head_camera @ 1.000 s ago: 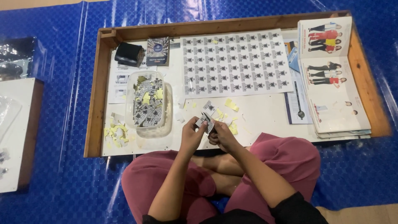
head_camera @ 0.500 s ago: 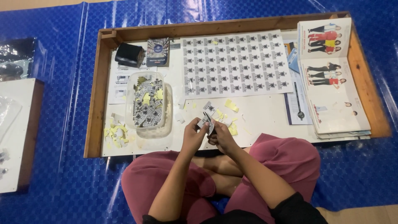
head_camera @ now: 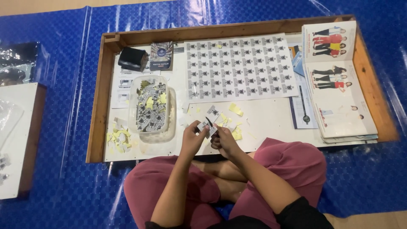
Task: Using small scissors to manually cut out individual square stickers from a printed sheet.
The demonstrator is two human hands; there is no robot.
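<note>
Head view: both hands, left hand (head_camera: 193, 138) and right hand (head_camera: 222, 140), pinch a small printed label (head_camera: 205, 126) together over the tray (head_camera: 95, 127), near the plastic tub (head_camera: 150, 108) collecting cut pieces.

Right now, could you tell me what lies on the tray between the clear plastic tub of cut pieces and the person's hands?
In the head view, only bare white tray surface with a few small paper scraps lies between the clear plastic tub and the left hand.

A wooden tray (head_camera: 98, 106) on the blue mat (head_camera: 63, 51) holds a sticker sheet (head_camera: 239, 68), tub (head_camera: 150, 109), booklets (head_camera: 339, 85) and yellow scraps (head_camera: 118, 138).
</note>
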